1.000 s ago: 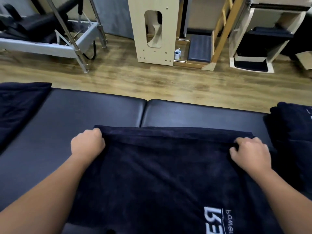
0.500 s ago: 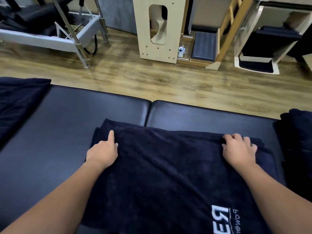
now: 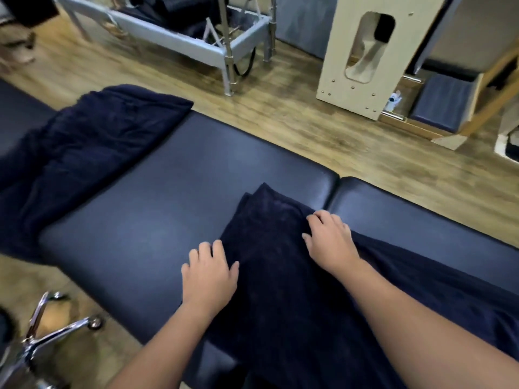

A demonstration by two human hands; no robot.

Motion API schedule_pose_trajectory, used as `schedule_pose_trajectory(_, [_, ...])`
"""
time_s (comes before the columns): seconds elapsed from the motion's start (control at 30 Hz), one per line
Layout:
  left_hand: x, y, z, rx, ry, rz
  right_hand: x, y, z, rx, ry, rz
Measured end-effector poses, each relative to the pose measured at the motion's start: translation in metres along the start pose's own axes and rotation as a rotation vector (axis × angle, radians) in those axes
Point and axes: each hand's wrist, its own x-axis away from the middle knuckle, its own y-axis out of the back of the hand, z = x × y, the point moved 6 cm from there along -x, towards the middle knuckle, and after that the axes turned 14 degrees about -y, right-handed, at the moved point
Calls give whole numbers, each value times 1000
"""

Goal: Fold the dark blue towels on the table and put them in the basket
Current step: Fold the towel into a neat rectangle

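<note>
A dark blue towel (image 3: 280, 265), folded over on itself, lies on the padded dark blue table (image 3: 157, 209) in front of me. My left hand (image 3: 209, 272) rests flat at the towel's left edge, fingers spread, partly on the table. My right hand (image 3: 330, 241) lies on top of the towel near its far corner, with the fingertips bent down into the cloth. A second dark blue towel (image 3: 84, 141) lies unfolded over the table's far left end. No basket is in view.
Beyond the table is wooden floor with a metal-framed exercise machine (image 3: 196, 43) and a pale wooden unit (image 3: 365, 57). A chrome chair base (image 3: 50, 329) stands on the floor at the lower left, near the table's edge.
My view has swung to the left. My right hand has come from the towel's right end to near its left end, close to my left hand. My left hand has slid to the towel's left edge.
</note>
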Motion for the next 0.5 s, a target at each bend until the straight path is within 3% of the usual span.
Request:
schedule_pose_trajectory(0.17, [24,-1,22,204,149,136,-42,3,43,44,-103,14])
schedule_pose_trajectory(0.33, [47,-8,54,784,174,153,-70,-2,89,-24,-228,109])
schedule_pose_trajectory(0.4, [57,-20,64,864,149,190,-80,-3,97,-185,-241,124])
schedule_pose_trajectory(0.5, [74,-25,77,782,102,262,-88,11,103,-591,-238,122])
